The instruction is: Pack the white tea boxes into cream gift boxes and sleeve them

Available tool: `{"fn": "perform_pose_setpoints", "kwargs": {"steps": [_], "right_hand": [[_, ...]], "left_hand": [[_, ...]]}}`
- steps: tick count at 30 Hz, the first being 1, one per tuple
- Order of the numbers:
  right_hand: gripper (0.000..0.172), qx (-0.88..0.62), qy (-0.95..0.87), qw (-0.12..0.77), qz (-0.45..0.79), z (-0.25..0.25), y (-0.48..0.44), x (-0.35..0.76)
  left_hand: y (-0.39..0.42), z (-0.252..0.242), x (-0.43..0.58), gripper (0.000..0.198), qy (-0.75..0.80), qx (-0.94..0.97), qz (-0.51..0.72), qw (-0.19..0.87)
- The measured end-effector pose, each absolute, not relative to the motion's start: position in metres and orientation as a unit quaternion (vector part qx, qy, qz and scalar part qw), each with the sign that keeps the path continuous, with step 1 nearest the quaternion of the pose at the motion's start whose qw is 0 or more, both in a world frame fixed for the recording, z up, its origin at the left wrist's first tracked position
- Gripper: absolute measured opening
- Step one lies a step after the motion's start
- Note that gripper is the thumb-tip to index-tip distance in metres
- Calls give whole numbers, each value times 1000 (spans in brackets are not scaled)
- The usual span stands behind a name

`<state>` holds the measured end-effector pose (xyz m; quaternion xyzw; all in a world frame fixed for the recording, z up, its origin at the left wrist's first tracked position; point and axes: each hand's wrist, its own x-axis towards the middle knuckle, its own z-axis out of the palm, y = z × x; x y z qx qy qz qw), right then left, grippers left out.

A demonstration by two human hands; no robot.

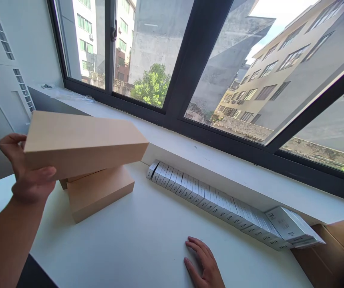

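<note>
Left hand [29,176] clamps long tan box [84,144] by one end, over second box [99,192], table [135,244] left edge. Right hand [203,262] flat, spread, empty. Risk: end grip slips, box drops onto white cartons [220,204].

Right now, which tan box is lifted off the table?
The upper tan box, held up at one end by the left hand. The lower tan box lies flat on the table beneath it.

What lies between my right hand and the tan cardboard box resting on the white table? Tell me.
Head view: only bare white tabletop lies between the right hand and the resting tan cardboard box.
</note>
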<state>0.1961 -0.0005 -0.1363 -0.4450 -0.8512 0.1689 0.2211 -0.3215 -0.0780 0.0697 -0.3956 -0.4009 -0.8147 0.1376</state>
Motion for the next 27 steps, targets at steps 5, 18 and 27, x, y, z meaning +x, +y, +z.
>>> {"fn": "perform_pose_setpoints", "kwargs": {"steps": [5, 18, 27], "right_hand": [[39, -455, -845, 216, 182, -134, -5, 195], [37, -467, -834, 214, 201, -127, -10, 192], [38, -471, -831, 217, 200, -129, -9, 191]], "left_hand": [[-89, 4, -277, 83, -396, -391, -828, -64], [-120, -87, -310, 94, -574, -403, -712, 36], [-132, -104, -300, 101, -655, -410, -634, -1]]}}
